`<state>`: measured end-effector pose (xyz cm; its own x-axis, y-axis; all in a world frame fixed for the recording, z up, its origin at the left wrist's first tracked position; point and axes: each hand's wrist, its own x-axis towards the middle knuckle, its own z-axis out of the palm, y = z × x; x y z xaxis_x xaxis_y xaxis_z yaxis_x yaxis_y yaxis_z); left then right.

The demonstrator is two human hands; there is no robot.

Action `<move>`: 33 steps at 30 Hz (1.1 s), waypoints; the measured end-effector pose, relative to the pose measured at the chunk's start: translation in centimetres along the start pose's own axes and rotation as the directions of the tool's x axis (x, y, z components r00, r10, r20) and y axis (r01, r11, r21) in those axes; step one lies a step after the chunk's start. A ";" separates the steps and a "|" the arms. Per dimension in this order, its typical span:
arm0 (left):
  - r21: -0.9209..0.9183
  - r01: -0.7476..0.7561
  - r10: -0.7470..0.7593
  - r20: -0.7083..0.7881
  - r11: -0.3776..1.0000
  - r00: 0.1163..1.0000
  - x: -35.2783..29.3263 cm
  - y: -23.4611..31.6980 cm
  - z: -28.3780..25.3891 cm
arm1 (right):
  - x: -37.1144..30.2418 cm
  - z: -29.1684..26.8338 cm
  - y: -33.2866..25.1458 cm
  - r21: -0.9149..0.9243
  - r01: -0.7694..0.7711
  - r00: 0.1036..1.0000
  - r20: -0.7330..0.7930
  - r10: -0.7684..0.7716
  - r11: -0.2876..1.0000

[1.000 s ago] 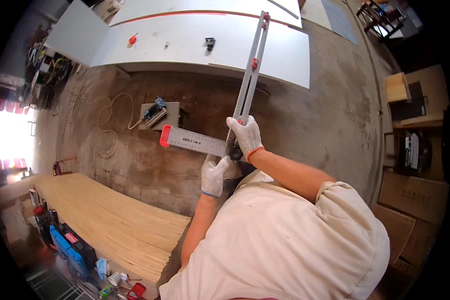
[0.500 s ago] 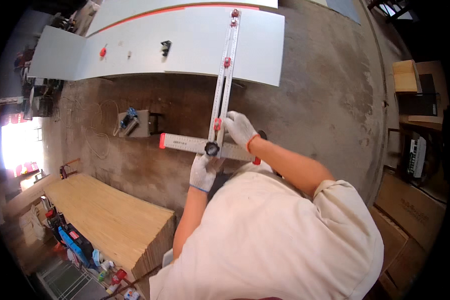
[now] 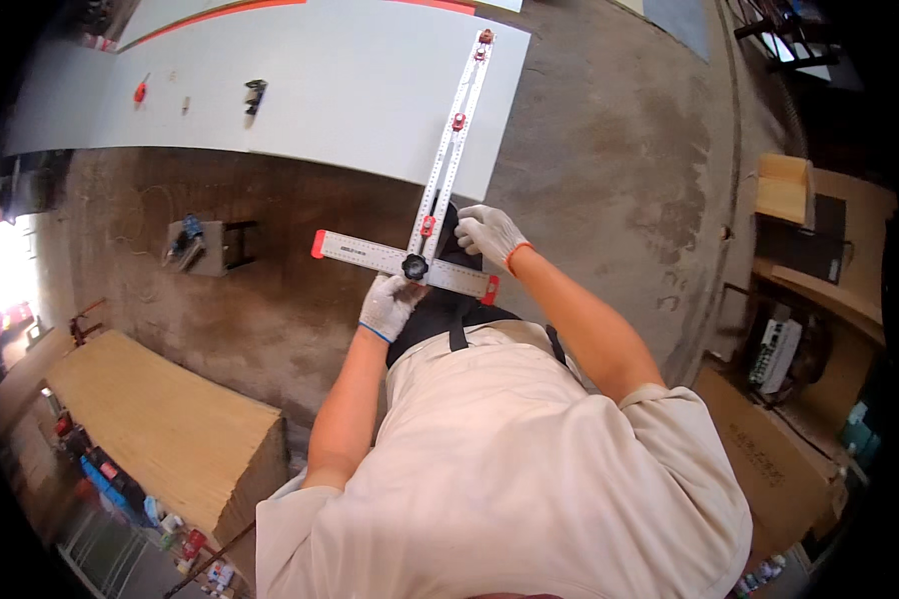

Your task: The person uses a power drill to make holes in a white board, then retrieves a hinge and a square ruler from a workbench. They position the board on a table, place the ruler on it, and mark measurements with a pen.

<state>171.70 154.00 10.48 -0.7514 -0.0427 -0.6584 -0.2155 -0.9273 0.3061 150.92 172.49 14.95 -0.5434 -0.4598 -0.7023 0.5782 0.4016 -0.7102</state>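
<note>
A T-shaped metal ruler has a long slotted arm with red sliding stops and a crossbar with red end caps. My gloved left hand is closed on the crossbar from below, beside the black star knob; part of its fingers is hidden under the bar. The far part of the long arm lies over the white board. To the right of the lowest red stop, my gloved right hand is off the ruler, fingers loosely bent and apart, with nothing seen in them.
On the white board lie a small red item and a black tool. A stool carrying a blue power tool stands on the left floor. Stacked wood panels are at lower left, cardboard at right.
My right hand has come away from the ruler's lower red stop and sits slightly to its right. My left hand still holds the ruler. The board and surroundings have shifted left in view.
</note>
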 end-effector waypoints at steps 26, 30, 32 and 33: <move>-0.178 -0.487 0.283 -0.625 0.855 0.727 15.4 -7.7 -7.3 | 8.3 -33.0 -7.5 -0.584 -0.199 0.974 -0.034 0.222 0.787; -0.029 -0.562 0.438 -0.595 0.826 0.674 15.1 -7.9 -5.3 | 8.0 -35.5 -10.9 -0.576 -0.196 0.979 -0.074 0.188 0.794; 0.069 -0.549 0.464 -0.626 0.833 0.626 15.4 -8.1 -4.5 | 7.6 -36.7 -11.7 -0.664 -0.219 0.974 -0.101 0.204 0.715; 0.050 -0.550 0.442 -0.658 0.834 0.610 15.4 -7.9 -3.7 | 7.7 -38.0 -11.2 -0.679 -0.236 0.968 -0.105 0.227 0.695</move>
<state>164.13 159.32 -4.70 -0.1433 -0.6804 -0.7187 0.2019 -0.7310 0.6518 117.14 194.55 15.66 -0.4587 -0.2713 -0.8462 0.1170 0.9255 -0.3602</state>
